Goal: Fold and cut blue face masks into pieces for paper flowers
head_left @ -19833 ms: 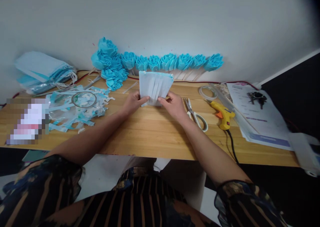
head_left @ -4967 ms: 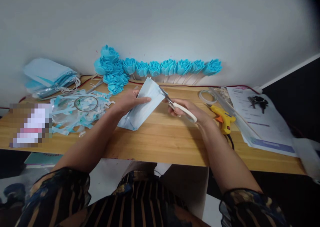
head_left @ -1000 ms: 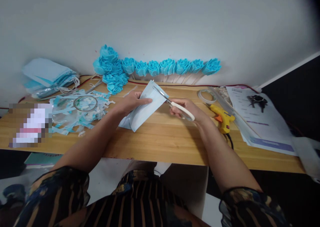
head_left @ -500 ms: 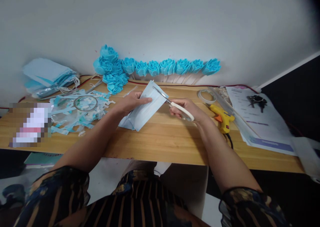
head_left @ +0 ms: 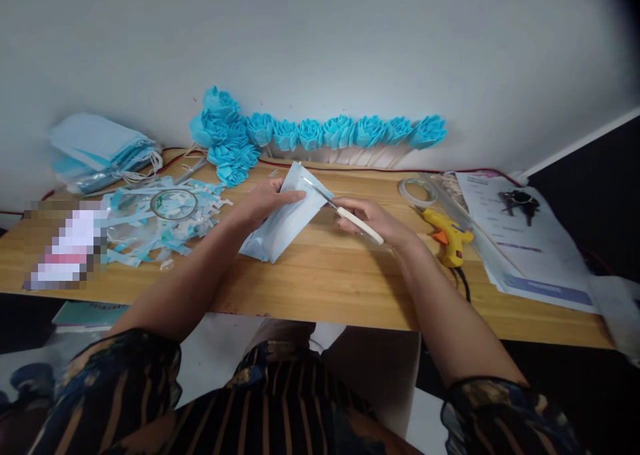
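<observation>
My left hand (head_left: 267, 201) grips a light blue face mask (head_left: 287, 231), its thumb lying over the front of the fabric. The mask is tilted, held above the table. In my right hand (head_left: 367, 218) is a pair of scissors (head_left: 359, 225) with white handles. Their metal blades lie across the mask's upper end, near its edge, and look almost closed. The fingers of my left hand behind the mask are hidden.
Blue fabric flowers (head_left: 340, 131) on sticks line the wall. Left are a stack of masks (head_left: 100, 145) and a pile of blue and white scraps (head_left: 200, 225). A yellow glue gun (head_left: 453, 238), a tape roll (head_left: 418, 191), papers (head_left: 525, 255) and keys (head_left: 520, 203) lie right.
The scissors' handles have come closer together and their blades have swung slightly over the mask's end. The mask stays in my left hand. The whole view has shifted a little.
</observation>
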Action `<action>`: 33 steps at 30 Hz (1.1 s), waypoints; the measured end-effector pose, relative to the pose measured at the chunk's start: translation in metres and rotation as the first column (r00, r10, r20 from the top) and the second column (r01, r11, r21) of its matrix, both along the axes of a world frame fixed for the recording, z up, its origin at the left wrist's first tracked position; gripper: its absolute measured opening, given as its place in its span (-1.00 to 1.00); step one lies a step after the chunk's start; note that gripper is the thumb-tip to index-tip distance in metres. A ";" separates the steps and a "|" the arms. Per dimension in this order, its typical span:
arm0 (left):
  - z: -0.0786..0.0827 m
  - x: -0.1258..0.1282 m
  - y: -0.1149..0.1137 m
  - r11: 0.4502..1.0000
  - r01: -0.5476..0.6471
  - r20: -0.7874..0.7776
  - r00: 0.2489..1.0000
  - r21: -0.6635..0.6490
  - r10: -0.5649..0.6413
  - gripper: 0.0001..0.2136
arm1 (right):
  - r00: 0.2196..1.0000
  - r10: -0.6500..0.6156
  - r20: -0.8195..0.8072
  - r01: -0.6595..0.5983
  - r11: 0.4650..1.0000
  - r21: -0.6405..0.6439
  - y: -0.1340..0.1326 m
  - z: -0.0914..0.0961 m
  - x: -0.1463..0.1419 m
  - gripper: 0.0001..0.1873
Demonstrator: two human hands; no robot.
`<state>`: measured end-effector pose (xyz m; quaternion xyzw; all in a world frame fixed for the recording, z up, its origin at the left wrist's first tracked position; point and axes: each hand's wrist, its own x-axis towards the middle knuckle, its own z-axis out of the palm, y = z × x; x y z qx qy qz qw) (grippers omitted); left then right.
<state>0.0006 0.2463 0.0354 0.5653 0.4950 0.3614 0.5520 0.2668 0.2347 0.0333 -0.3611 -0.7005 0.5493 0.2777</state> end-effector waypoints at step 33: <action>0.001 0.011 -0.006 0.999 0.048 0.001 0.999 0.024 -0.048 -0.52 | 0.995 0.078 -0.054 -0.079 0.997 -0.021 -0.003 0.001 -0.005 -0.52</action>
